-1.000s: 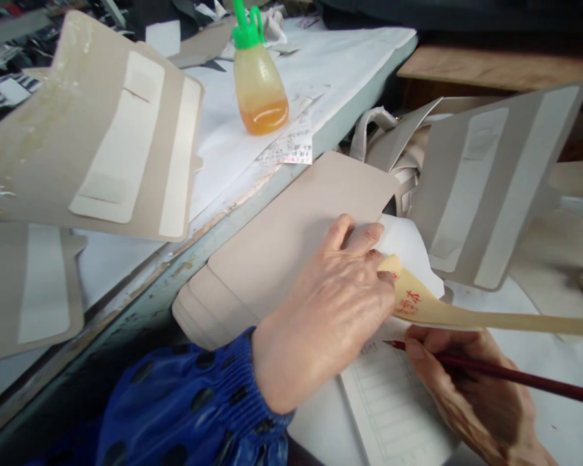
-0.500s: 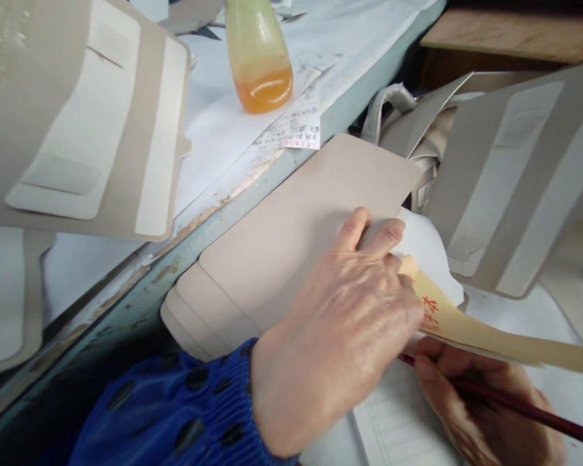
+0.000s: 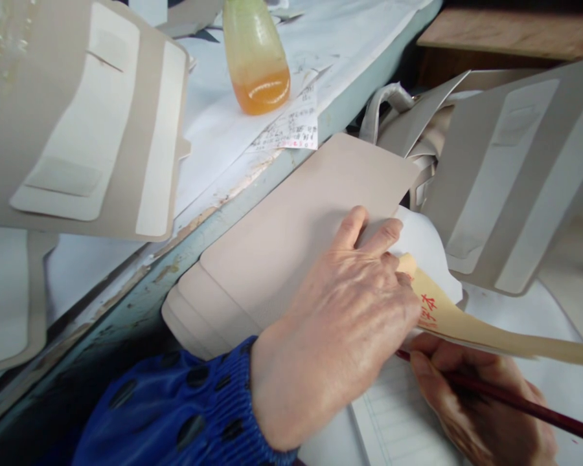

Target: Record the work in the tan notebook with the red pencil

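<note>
I'm pressing my left hand (image 3: pixel 335 323) flat on stacked beige leather panels (image 3: pixel 291 226) | right hand (image 3: pixel 476 424) gripping slim dark-red pen (image 3: pixel 539 412), tip beside left hand

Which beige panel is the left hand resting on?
The plain centre panel, under the left hand; the far-left panel and right panel carry white strips.

Orange-liquid bottle (image 3: pixel 256 61) upright; printed slip (image 3: pixel 294 126) just beside; wooden board (image 3: pixel 508 35) top right.

Blue black-dotted sleeve (image 3: pixel 175 414), dark-red pencil (image 3: pixel 515 402), beige panels (image 3: pixel 291 239)
</note>
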`<state>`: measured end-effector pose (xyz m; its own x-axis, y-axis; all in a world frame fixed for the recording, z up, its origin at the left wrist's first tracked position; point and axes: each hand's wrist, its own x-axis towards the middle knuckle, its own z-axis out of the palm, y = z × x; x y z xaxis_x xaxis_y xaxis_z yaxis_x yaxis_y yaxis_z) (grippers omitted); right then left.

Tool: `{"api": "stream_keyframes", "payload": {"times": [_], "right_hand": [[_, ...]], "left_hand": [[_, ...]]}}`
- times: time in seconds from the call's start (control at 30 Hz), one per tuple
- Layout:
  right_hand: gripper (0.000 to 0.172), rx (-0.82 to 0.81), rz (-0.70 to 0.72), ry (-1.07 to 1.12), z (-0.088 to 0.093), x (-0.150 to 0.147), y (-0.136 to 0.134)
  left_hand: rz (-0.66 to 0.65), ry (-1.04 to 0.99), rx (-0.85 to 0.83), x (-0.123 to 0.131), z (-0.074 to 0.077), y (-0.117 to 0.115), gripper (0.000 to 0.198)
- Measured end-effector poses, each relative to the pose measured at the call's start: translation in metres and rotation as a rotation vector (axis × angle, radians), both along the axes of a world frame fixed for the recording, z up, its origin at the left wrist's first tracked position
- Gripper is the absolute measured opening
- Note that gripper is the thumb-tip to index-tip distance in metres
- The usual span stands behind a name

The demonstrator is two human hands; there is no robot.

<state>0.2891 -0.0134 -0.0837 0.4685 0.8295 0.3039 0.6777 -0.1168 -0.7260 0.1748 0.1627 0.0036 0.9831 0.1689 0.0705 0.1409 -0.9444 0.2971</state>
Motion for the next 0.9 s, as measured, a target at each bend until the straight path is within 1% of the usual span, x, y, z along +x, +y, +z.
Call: {"api": "stream_keyframes", "payload": {"times": [0.07,0.13,0.27,0.4,0.5,0.67,0.83,0.9], "right_hand": [[0.019,0.016,0.026,-0.095,0.002,0.000,0.001],[0.018,0.019,0.064,-0.144,0.005,0.000,0.003],[0.017,0.042,0.103,-0.176,0.011,0.001,0.007],[0.016,0.018,0.116,-0.146,0.011,0.002,0.008],[0.017,0.026,0.107,-0.093,0.007,0.002,0.007],[0.022,0.099,0.020,-0.029,0.005,0.002,0.010],[0.020,0.077,0.039,-0.174,0.006,0.004,0.006],[0.017,0.054,0.050,-0.193,0.004,0.005,0.003]], "left_hand": [[-0.009,-0.003,-0.014,0.000,0.001,0.001,0.043],[-0.015,-0.009,-0.024,0.001,0.001,0.001,0.044],[-0.006,-0.013,-0.016,0.001,0.000,0.001,0.045],[-0.012,-0.029,-0.001,0.000,-0.001,0.001,0.041],[-0.021,-0.062,0.040,0.000,-0.003,0.002,0.037],[-0.018,-0.093,0.044,0.000,-0.007,0.003,0.033],[-0.034,-0.109,0.032,-0.001,-0.007,0.003,0.034],[-0.028,-0.088,0.047,-0.001,-0.006,0.003,0.033]]}}
